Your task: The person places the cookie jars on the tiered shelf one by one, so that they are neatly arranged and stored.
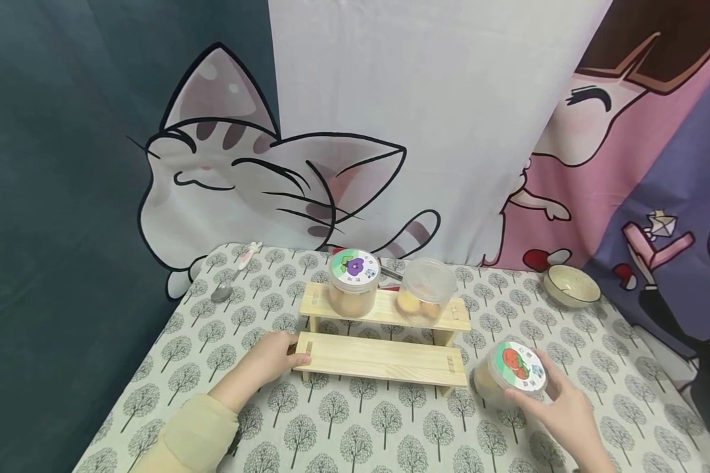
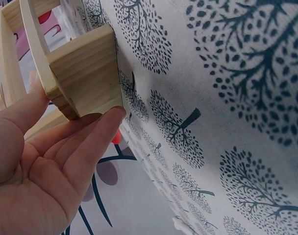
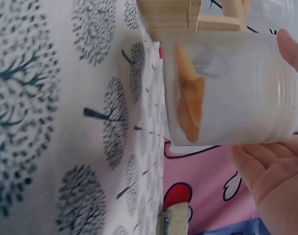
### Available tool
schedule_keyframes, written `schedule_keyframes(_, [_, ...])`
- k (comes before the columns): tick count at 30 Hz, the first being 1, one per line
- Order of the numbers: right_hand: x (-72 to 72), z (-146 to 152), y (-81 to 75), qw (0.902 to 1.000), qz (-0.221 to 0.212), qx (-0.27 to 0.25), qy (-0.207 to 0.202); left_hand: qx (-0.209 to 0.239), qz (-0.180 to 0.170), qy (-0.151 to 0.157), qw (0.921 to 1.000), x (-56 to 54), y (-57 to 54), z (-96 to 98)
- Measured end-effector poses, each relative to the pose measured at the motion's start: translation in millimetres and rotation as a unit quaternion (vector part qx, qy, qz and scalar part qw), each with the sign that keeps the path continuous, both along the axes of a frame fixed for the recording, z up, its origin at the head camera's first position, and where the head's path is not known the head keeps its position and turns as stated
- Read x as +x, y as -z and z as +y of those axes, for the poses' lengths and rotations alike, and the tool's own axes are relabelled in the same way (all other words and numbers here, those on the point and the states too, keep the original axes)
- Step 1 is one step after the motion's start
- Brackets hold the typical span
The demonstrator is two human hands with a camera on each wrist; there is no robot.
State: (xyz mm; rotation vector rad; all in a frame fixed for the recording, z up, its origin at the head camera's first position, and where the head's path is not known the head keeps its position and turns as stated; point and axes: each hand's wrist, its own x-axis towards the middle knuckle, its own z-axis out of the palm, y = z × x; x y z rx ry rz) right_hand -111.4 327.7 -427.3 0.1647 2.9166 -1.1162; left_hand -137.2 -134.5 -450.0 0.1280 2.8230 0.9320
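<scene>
A two-tier wooden rack (image 1: 384, 355) stands on the table. My left hand (image 1: 275, 361) grips the left end of its lower board, thumb on top; in the left wrist view the fingers (image 2: 85, 147) lie along the end panel. To the right of the rack, my right hand (image 1: 562, 407) holds a clear plastic jar (image 1: 499, 378) with a red fruit picture on its lid. Orange-brown pieces (image 3: 190, 98) lie inside it. I cannot tell whether its base touches the cloth. On the upper board stand a jar with a purple flower lid (image 1: 354, 282) and a clear jar with yellow pieces (image 1: 426, 292).
A spoon (image 1: 235, 272) with a white and pink handle lies at the back left. Toward the back right is a cream bowl (image 1: 571, 286). Behind the rack, a partly hidden grey and red item (image 1: 390, 272) shows. Tree-print cloth (image 1: 355, 440) covers the table.
</scene>
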Motion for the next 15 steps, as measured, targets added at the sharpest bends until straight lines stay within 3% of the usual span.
schedule_keyframes(8, [-2.9, -8.1, -13.1, 0.9978, 0.063, -0.012, -0.020, -0.006, -0.004, 0.001, 1.0000, -1.5, 0.7, -1.1])
schedule_keyframes(15, [0.7, -20.7, -25.4, 0.9966, 0.070, -0.013, -0.041, -0.004, -0.008, 0.001, 1.0000, -1.1, -0.3, 0.0])
